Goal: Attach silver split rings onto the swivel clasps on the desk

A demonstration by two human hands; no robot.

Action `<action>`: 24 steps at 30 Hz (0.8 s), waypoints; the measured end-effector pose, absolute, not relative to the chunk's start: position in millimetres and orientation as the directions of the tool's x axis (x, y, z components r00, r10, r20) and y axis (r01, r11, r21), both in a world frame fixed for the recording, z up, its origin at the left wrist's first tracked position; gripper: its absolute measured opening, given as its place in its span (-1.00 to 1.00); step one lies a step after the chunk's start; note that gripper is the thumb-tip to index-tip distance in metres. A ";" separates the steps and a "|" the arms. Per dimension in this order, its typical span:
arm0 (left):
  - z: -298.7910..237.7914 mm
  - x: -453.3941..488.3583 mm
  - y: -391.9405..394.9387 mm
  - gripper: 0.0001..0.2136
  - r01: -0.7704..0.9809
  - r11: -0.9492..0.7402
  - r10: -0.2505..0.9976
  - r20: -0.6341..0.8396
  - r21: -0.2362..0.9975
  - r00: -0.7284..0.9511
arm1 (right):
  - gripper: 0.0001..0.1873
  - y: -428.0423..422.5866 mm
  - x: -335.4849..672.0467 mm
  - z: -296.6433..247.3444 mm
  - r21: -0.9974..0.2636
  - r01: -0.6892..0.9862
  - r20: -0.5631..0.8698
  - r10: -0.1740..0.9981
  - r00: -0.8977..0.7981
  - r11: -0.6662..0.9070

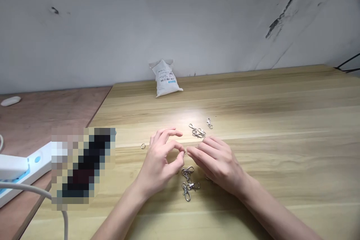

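As we read it, left hand (159,163): half-curled, pinching a small metal ring (185,152).
Right hand (216,165): fingertips at the ring; grip we cannot tell.
Nearby: swivel clasps (187,183) on the wooden table (281,180).

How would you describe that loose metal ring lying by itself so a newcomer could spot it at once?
Start at the white packet against the wall, then come forward down the light wood table to the left of the swivel clasps. The small metal ring lies there alone on bare wood, unlike the clasps, which sit tangled in clusters.
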State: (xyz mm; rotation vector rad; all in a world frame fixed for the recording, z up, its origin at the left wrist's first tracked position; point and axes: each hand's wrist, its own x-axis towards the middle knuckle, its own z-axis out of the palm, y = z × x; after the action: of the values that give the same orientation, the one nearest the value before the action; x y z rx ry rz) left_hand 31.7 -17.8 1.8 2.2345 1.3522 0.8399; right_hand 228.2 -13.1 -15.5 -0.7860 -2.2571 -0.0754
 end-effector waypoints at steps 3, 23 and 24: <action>-1.9 32.3 -18.0 -0.91 0.677 -0.480 0.877 0.290 0.558 0.382 | -0.81 -17.8 222.4 -19.2 -0.265 0.509 0.654 0.541 -0.529 0.819; -2.5 -19.4 7.6 -0.88 0.754 -0.590 0.807 0.180 0.288 0.562 | -0.79 2.1 237.6 -39.6 -0.476 0.576 0.417 0.748 -0.517 0.664; -0.6 -18.5 6.4 -0.88 0.750 -0.581 0.812 0.161 0.314 0.561 | -0.80 1.6 237.6 -39.4 -0.477 0.575 0.413 0.747 -0.520 0.665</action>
State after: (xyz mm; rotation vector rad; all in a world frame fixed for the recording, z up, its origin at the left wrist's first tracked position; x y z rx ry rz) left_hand -18.5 6.4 -0.6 2.5852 1.3118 0.4282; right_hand 237.6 1.6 -39.4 -1.0183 -2.2798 0.3752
